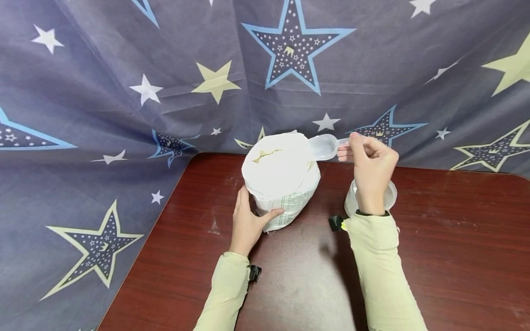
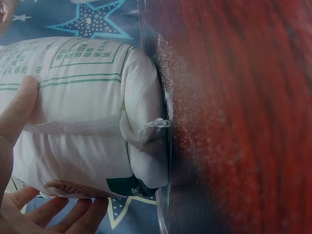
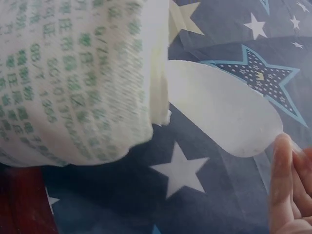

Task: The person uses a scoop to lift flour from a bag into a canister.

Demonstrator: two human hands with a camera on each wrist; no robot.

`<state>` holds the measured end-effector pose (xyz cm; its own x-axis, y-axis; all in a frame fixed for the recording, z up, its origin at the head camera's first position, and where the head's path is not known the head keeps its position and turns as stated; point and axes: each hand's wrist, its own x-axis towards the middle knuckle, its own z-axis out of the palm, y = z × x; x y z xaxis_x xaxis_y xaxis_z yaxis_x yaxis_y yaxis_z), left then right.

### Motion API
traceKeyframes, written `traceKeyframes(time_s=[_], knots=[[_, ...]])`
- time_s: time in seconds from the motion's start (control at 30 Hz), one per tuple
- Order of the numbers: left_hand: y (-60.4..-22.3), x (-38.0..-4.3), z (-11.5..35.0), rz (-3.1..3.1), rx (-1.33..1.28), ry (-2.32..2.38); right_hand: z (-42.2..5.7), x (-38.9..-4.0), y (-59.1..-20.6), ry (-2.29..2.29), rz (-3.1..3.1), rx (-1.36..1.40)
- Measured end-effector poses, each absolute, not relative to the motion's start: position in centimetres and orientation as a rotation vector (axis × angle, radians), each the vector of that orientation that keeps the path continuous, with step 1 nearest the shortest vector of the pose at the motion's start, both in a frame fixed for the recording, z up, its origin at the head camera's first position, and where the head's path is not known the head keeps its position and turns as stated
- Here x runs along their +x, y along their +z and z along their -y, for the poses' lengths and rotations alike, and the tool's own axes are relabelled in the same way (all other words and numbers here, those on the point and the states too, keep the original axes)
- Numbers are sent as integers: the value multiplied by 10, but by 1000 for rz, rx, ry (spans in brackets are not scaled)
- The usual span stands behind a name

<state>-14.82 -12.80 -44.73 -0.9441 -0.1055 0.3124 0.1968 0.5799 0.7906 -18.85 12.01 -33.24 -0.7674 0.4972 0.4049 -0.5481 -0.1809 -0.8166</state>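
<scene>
An opened white woven flour bag [image 1: 290,202] with green print stands on the table, its rolled-back mouth full of white powder. My left hand [image 1: 247,220] holds the bag's near left side, thumb across the front; in the left wrist view the other fingers [image 2: 90,214] reach round the opposite side. My right hand [image 1: 372,168] pinches the handle of a translucent plastic scoop [image 1: 324,147]. The scoop's front end overlaps the bag's right rim. In the right wrist view, the scoop [image 3: 224,109] slants out from the bag mouth, its tip hidden behind the rim.
A round whitish tub [image 1: 351,201] stands below my right hand, partly covered by the wrist. Powder traces lie on the red-brown table [image 1: 174,257] near the bag. A dark star-patterned cloth [image 1: 174,69] hangs behind and at the left.
</scene>
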Motion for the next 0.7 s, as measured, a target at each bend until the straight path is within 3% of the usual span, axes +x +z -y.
traceKeyframes(time_s=[0.7], knots=[[-447, -149, 129, 2491, -83, -1283, -86, -205, -342, 1857, 1662, 86]])
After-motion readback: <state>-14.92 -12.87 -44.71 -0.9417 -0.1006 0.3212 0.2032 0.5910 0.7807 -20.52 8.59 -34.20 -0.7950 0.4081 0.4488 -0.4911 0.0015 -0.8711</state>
